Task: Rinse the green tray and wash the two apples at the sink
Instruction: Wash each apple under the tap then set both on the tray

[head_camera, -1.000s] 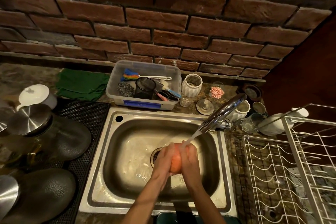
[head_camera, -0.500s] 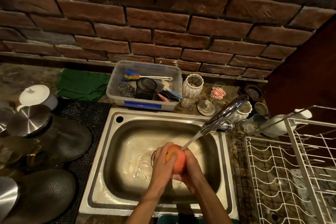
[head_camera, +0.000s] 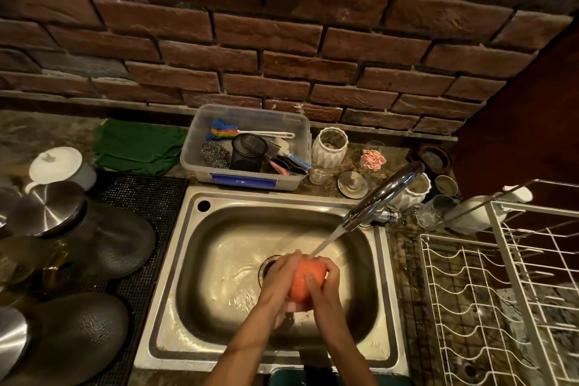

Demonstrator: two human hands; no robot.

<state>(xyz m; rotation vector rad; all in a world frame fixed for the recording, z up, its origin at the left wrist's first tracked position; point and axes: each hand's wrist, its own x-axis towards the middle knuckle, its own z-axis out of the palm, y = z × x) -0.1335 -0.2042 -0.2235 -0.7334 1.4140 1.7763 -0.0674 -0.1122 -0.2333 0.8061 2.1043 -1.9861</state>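
Note:
An orange-red apple point(head_camera: 304, 282) is held over the steel sink point(head_camera: 219, 260) between both hands, right under the running water from the chrome tap point(head_camera: 383, 194). My left hand point(head_camera: 279, 285) wraps its left side and my right hand point(head_camera: 322, 288) cups its right side, with fingers laid over the fruit. A sliver of the green tray point(head_camera: 282, 378) shows at the bottom edge, in front of the sink. No second apple is in view.
A clear plastic tub point(head_camera: 247, 178) of brushes and scrubbers stands behind the sink. Dark bowls point(head_camera: 116, 241) and steel lids lie on a black mat at left. A white wire dish rack point(head_camera: 501, 291) fills the right. Jars and glasses crowd round the tap base.
Both hands have turned the apple under the stream and shifted their hold, so more of the fruit shows between the fingers now. The water keeps running.

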